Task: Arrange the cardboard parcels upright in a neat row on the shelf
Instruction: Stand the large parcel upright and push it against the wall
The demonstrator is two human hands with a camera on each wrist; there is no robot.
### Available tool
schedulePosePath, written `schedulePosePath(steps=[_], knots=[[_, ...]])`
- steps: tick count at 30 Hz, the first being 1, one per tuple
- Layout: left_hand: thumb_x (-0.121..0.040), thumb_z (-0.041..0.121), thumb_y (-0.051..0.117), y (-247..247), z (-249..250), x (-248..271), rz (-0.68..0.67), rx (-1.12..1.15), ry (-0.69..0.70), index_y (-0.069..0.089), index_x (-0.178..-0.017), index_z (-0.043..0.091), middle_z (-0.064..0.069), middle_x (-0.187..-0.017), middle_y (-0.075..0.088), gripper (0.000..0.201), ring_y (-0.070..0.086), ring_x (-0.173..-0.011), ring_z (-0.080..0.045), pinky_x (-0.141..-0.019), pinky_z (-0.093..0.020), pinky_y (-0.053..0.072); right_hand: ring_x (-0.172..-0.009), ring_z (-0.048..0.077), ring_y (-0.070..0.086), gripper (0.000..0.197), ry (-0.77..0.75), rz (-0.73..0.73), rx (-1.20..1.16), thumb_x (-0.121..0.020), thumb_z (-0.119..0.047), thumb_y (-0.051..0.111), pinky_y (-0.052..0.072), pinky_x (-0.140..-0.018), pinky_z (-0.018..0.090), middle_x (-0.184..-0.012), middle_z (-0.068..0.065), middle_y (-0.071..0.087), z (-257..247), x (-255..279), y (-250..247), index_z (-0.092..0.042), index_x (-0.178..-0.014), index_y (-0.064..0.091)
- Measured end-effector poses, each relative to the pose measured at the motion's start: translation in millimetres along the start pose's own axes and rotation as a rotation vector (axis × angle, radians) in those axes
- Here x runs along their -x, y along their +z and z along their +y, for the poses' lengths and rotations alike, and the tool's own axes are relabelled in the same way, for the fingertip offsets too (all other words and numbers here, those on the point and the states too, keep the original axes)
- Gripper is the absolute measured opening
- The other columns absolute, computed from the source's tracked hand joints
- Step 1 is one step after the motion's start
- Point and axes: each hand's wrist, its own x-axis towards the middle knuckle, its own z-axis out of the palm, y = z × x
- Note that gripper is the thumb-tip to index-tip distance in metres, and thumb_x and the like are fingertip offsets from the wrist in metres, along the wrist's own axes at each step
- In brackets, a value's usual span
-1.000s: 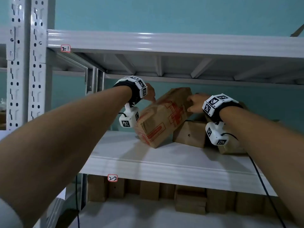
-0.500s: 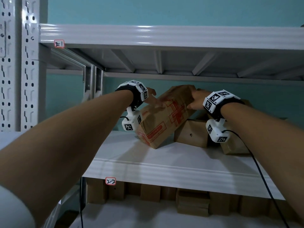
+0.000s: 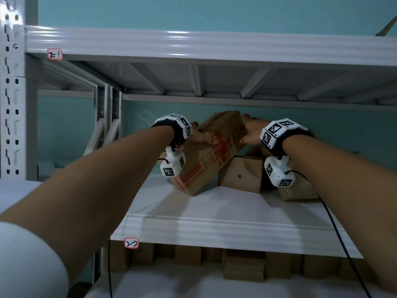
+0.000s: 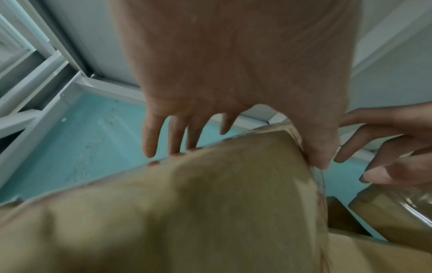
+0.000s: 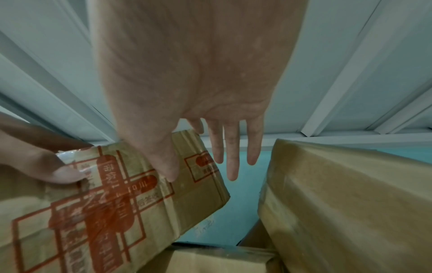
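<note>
At frame centre, left hand (image 3: 198,134) and right hand (image 3: 252,131) clasp the tilted printed parcel (image 3: 206,155), fingers (image 5: 232,153) seemingly nearly straight, thumbs pressing.

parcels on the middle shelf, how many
3: red-printed parcel tilted at left, held by both hands; small plain parcel beside it; a third parcel behind the right wrist. More may be hidden.

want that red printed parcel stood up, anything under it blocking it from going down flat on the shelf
Yes. The red-printed parcel, held by left hand and right hand, leans on a small plain box beneath its raised right end.
</note>
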Motion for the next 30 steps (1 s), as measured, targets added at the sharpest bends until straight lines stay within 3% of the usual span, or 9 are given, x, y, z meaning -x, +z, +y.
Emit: schedulePosePath(steps=[4, 7, 12, 17, 21, 23, 25, 28, 30], knots=[[-0.073, 0.064, 0.068, -5.0, 0.3, 3.2, 0.025, 0.008, 0.016, 0.018, -0.152, 0.019, -0.011, -0.150, 0.036, 0.104, 0.044, -0.130, -0.034, -0.100, -0.043, 0.043, -0.121, 0.037, 0.049, 0.079, -0.005, 0.014, 0.019, -0.090, -0.029, 0.058, 0.041, -0.083, 0.033, -0.137, 0.021, 0.045, 0.7, -1.2, -1.0, -0.008, -0.151, 0.013], [-0.075, 0.058, 0.070, -11.9, 3.0, 11.6, 0.030, 0.007, 0.039, 0.020, -0.151, 0.022, -0.009, -0.149, 0.037, 0.098, 0.047, -0.126, -0.033, -0.090, -0.040, 0.045, -0.119, 0.037, 0.051, 0.077, -0.015, 0.018, 0.022, -0.089, -0.029, 0.060, 0.044, -0.086, 0.035, -0.135, 0.020, 0.047, 0.9, -1.7, -1.9, -0.008, -0.149, 0.018], [-0.074, 0.051, 0.075, -22.5, -2.9, 23.2, 0.073, 0.101, 0.080, 0.023, -0.149, 0.027, -0.009, -0.141, 0.043, 0.094, 0.050, -0.098, -0.028, -0.070, -0.036, 0.047, -0.111, 0.037, 0.054, 0.072, -0.007, 0.061, 0.044, -0.087, -0.029, 0.062, 0.039, -0.073, 0.032, -0.127, 0.021, 0.050, 2.5, 0.8, -9.0, -0.005, -0.144, 0.024], [-0.076, 0.049, 0.074, -30.8, -15.8, 27.3, 0.118, 0.245, 0.088, 0.016, -0.151, 0.031, -0.008, -0.145, 0.040, 0.097, 0.052, -0.119, -0.032, -0.078, -0.037, 0.048, -0.108, 0.036, 0.056, 0.065, -0.023, 0.115, -0.026, -0.088, -0.022, 0.059, 0.042, -0.075, 0.031, -0.123, 0.021, 0.053, -1.0, -1.1, -19.7, -0.008, -0.143, 0.025], [-0.075, 0.051, 0.072, -30.5, -26.2, 32.1, 0.067, 0.319, 0.096, 0.042, -0.137, 0.028, -0.007, -0.124, 0.056, 0.072, 0.057, -0.115, -0.028, -0.097, -0.042, 0.050, -0.105, 0.038, 0.057, 0.070, -0.057, 0.155, -0.178, -0.087, -0.017, 0.058, 0.045, -0.076, 0.033, -0.122, 0.022, 0.054, -9.6, -2.1, -23.4, -0.014, -0.146, 0.020], [-0.071, 0.052, 0.063, -29.4, -31.7, 34.7, 0.038, 0.323, 0.118, 0.055, -0.126, 0.020, -0.009, -0.124, 0.061, 0.064, 0.058, -0.116, -0.027, -0.097, -0.044, 0.051, -0.115, 0.038, 0.051, 0.067, -0.045, 0.154, -0.194, -0.086, -0.015, 0.059, 0.046, -0.086, 0.036, -0.135, 0.021, 0.044, -15.5, -5.0, -21.9, -0.012, -0.144, 0.026], [-0.082, 0.044, 0.059, -30.7, -36.6, 33.4, 0.048, 0.332, 0.112, 0.056, -0.128, 0.018, -0.009, -0.127, 0.060, 0.053, 0.059, -0.114, -0.027, -0.096, -0.042, 0.052, -0.123, 0.038, 0.046, 0.061, -0.029, 0.137, -0.165, -0.086, -0.016, 0.058, 0.045, -0.096, 0.039, -0.143, 0.018, 0.034, -21.9, -6.8, -22.0, -0.008, -0.141, 0.033], [-0.092, 0.028, 0.057, -40.6, -40.2, 29.0, 0.138, 0.301, 0.069, 0.055, -0.126, 0.016, -0.007, -0.119, 0.059, 0.037, 0.060, -0.103, -0.025, -0.084, -0.034, 0.055, -0.125, 0.038, 0.045, 0.051, -0.062, 0.173, -0.165, -0.086, -0.014, 0.055, 0.044, -0.098, 0.036, -0.147, 0.019, 0.027, -31.0, -7.9, -25.2, -0.008, -0.135, 0.044], [-0.091, 0.025, 0.059, -49.2, -44.0, 22.8, 0.225, 0.240, 0.064, 0.050, -0.133, 0.019, -0.010, -0.121, 0.062, 0.044, 0.063, -0.105, -0.028, -0.087, -0.040, 0.056, -0.127, 0.036, 0.044, 0.050, -0.114, 0.244, -0.222, -0.084, -0.009, 0.054, 0.042, -0.101, 0.036, -0.142, 0.019, 0.032, -37.3, -9.9, -26.3, -0.009, -0.133, 0.048]])
